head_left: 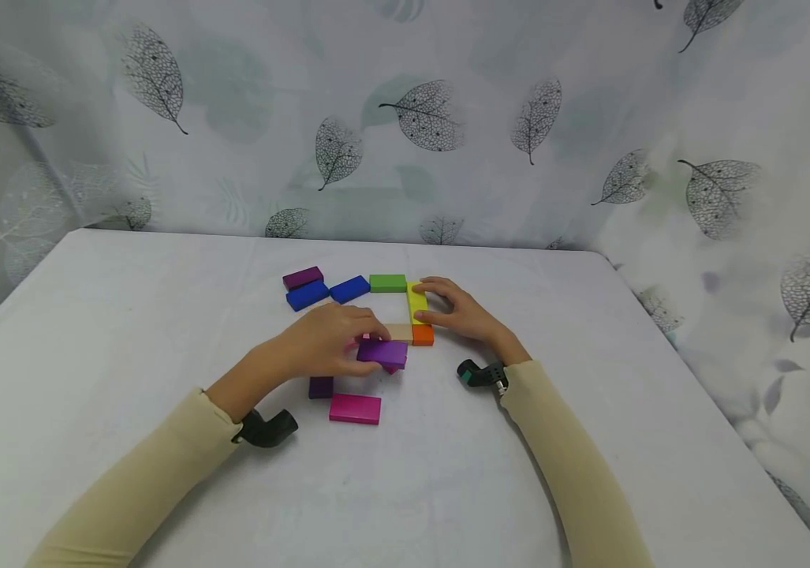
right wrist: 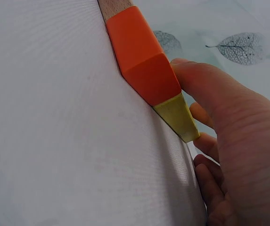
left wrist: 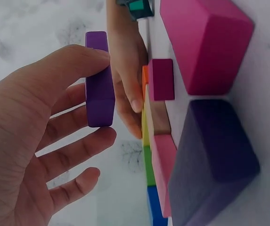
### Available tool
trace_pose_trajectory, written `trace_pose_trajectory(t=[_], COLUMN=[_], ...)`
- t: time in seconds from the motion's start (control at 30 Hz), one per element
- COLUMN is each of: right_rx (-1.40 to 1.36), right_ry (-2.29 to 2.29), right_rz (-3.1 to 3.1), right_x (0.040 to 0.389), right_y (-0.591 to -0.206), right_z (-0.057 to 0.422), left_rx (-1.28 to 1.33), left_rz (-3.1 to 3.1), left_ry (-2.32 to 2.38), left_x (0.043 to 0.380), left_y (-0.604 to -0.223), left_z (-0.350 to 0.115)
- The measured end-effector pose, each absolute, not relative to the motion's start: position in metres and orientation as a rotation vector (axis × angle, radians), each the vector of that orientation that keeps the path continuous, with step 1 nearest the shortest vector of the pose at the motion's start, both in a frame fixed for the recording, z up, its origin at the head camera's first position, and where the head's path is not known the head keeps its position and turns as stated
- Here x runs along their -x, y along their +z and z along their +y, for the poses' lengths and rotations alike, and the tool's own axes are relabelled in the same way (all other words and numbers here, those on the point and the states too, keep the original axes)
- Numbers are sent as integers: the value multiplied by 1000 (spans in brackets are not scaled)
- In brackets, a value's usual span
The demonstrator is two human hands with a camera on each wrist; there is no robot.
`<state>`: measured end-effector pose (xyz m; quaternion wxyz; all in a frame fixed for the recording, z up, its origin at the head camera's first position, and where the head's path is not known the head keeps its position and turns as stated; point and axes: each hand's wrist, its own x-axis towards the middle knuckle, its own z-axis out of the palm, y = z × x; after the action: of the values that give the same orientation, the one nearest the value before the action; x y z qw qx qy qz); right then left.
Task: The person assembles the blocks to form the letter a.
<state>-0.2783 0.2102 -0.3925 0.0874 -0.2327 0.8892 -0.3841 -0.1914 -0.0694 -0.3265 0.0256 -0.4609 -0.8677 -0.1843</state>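
My left hand (head_left: 330,343) pinches a purple block (head_left: 382,352) between thumb and fingers, raised above the table. In the left wrist view the block (left wrist: 100,80) stands on end, with the lower fingers spread apart. My right hand (head_left: 464,315) has its thumb and a forefinger on the yellow block (head_left: 416,301), one toward each end. The yellow block meets an orange block (head_left: 423,335) at the near end and a green block (head_left: 387,283) at the far end. A beige wooden block (head_left: 401,332) adjoins the orange one. A pink block (left wrist: 164,165) follows it, mostly hidden behind my left hand in the head view.
Two blue blocks (head_left: 350,289) and a plum block (head_left: 303,277) lie at the far left of the group. Nearer are a dark purple block (head_left: 321,387) and a magenta block (head_left: 355,409). Another magenta block (left wrist: 161,79) sits below the held one. A white cloth covers the table (head_left: 163,331).
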Motion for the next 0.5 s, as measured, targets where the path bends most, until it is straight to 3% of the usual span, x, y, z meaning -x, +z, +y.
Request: trace_pose_trajectory(t=[0.5], right_rx=[703], right_ry=[-1129], right_rz=[2663], right_x=[279], right_y=[-393], right_z=[212], left_rx=[1599], left_rz=[-2668], left_ry=[-626], left_x=[172], left_y=[-334], left_z=[-50])
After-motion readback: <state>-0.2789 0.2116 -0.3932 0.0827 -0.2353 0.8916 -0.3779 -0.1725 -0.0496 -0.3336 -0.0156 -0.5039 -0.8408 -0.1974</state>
